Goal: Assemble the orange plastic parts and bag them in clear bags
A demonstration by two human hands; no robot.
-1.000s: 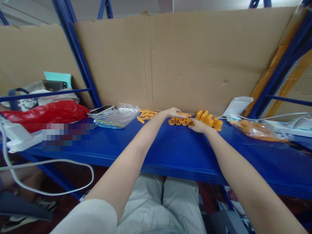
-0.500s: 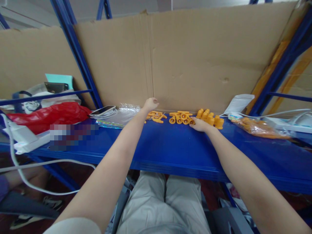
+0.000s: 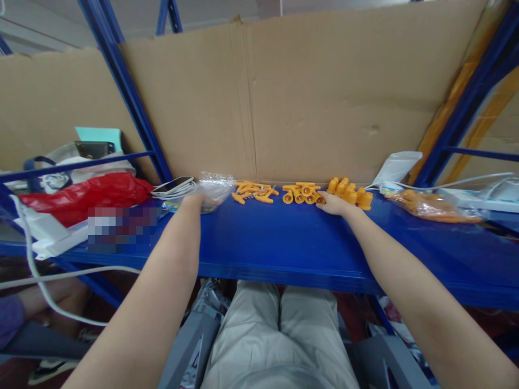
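Observation:
Small orange plastic parts lie in three clusters at the back of the blue shelf (image 3: pixel 284 243): thin curved pieces (image 3: pixel 253 192), round-ended pieces (image 3: pixel 302 194) and stubby upright pieces (image 3: pixel 351 193). My left hand (image 3: pixel 200 201) reaches into the crinkled clear plastic bag (image 3: pixel 214 186) left of the clusters; its fingers are buried in the bag and hidden. My right hand (image 3: pixel 332 205) rests on the shelf, fingertips curled against the round-ended pieces.
A phone (image 3: pixel 172 185) lies beside the bag, with a red bag (image 3: pixel 87 195) and white cables (image 3: pixel 36 270) further left. A clear bag of orange parts (image 3: pixel 427 210) and a white pouch (image 3: pixel 395 165) sit at the right. Cardboard (image 3: pixel 324 92) backs the shelf.
My left hand has left the round-ended pieces, swung left across the thin curved pieces and come down on the clear plastic bag. My right hand has stayed put.

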